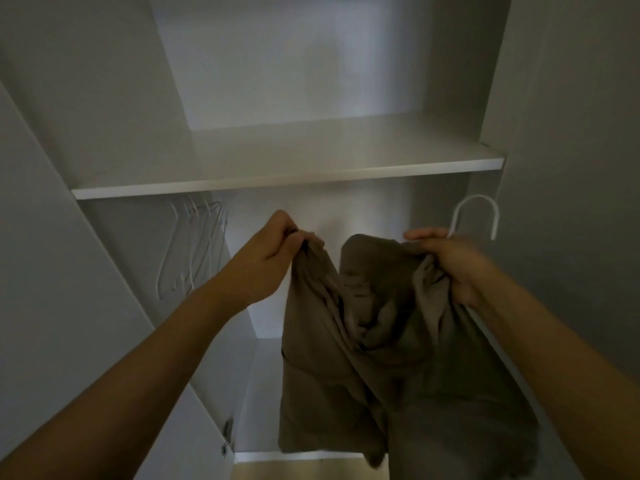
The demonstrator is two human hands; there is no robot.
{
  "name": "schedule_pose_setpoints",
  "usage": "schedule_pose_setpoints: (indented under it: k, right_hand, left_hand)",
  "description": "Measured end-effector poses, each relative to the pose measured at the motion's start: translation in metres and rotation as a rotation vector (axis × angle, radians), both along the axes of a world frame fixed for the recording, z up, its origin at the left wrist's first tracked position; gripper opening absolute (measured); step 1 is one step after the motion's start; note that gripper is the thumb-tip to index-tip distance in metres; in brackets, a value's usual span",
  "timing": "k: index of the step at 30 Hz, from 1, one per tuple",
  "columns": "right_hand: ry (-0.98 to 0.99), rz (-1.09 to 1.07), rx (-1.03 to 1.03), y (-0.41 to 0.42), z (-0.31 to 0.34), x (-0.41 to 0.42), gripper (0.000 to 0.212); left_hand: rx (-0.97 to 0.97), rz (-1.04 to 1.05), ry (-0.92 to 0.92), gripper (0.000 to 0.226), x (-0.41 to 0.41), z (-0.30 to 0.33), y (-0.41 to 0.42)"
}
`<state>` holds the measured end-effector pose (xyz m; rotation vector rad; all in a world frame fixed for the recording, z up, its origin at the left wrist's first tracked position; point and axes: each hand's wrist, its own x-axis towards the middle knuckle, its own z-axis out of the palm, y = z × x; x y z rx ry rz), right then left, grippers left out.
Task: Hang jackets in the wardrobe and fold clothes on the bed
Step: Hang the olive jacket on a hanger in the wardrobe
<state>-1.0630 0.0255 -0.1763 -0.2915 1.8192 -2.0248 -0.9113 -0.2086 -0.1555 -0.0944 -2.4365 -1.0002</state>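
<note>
A brown jacket (pixel 374 358) hangs in front of me inside the open white wardrobe (pixel 287 174). My left hand (pixel 273 258) pinches its upper left edge. My right hand (pixel 446 261) grips the jacket's upper right part together with a white hanger (pixel 476 216), whose hook sticks up above my fingers. The hanger's body is mostly hidden by the cloth and my hand. The jacket's collar area with a small label faces me between both hands.
Several empty white hangers (pixel 194 247) hang at the left under the wardrobe shelf (pixel 311 161). The open door (pixel 41 271) stands at the left, with a hinge (pixel 227 434) low down. The wardrobe's right side panel (pixel 571 168) is close by.
</note>
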Motion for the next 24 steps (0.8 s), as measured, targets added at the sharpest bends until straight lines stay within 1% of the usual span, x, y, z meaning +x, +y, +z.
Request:
schedule_pose_setpoints:
  k: [2,3,5,6,7,8,9,10,11,12,14,16,18,21,22,24]
  right_hand:
    - [-0.103,-0.112,-0.094,0.009,-0.001,-0.012,0.019]
    - [-0.128,-0.129,-0.124,0.012,-0.003,-0.016,0.016]
    - [-0.151,-0.086,-0.147,0.013,-0.006,-0.018,0.004]
    - [-0.142,-0.053,-0.13,0.012,-0.008,-0.016,0.009]
    - [-0.14,-0.023,-0.1,0.01,-0.01,-0.014,0.016]
    - [-0.125,-0.007,-0.063,0.008,-0.012,-0.012,0.022]
    - [-0.119,0.01,-0.032,0.006,-0.013,-0.009,0.026]
    - [-0.108,0.033,-0.011,0.004,-0.014,-0.006,0.032]
    - [-0.106,0.057,-0.002,0.001,-0.015,-0.003,0.037]
    - [-0.092,0.074,0.011,-0.002,-0.017,0.001,0.041]
    - [-0.047,0.09,0.026,-0.008,-0.018,0.008,0.046]
    - [0.041,0.15,0.046,-0.014,-0.018,0.016,0.044]
    - [0.135,0.232,0.091,-0.019,-0.014,0.026,0.04]
    - [0.201,0.262,0.099,-0.023,-0.008,0.032,0.045]
    - [0.221,0.249,0.1,-0.024,-0.006,0.033,0.042]
    - [0.249,0.22,0.117,-0.025,-0.003,0.032,0.031]
  left_hand:
    - [-0.11,-0.007,0.014,0.024,0.01,-0.006,-0.006]
    - [-0.182,0.005,0.009,0.023,0.013,-0.011,-0.009]
    - [-0.286,0.052,-0.029,0.022,0.016,-0.023,-0.011]
    - [-0.276,0.091,-0.065,0.021,0.015,-0.028,-0.011]
    - [-0.212,0.136,-0.107,0.02,0.013,-0.032,-0.009]
    - [-0.087,0.172,-0.157,0.019,0.011,-0.034,-0.007]
    - [0.084,0.175,-0.217,0.019,0.008,-0.034,-0.005]
    - [0.257,0.142,-0.278,0.019,0.006,-0.033,-0.002]
    - [0.381,0.09,-0.329,0.02,0.004,-0.03,0.001]
    - [0.419,0.041,-0.363,0.02,0.002,-0.028,0.004]
    - [0.338,0.026,-0.363,0.017,-0.004,-0.024,0.012]
    - [0.211,0.098,-0.295,0.013,-0.011,-0.022,0.02]
    - [0.158,0.141,-0.241,0.017,-0.019,-0.023,0.029]
    - [0.109,0.119,-0.226,0.024,-0.028,-0.025,0.04]
    - [0.087,0.105,-0.224,0.025,-0.03,-0.026,0.043]
    - [0.047,0.095,-0.22,0.026,-0.033,-0.027,0.047]
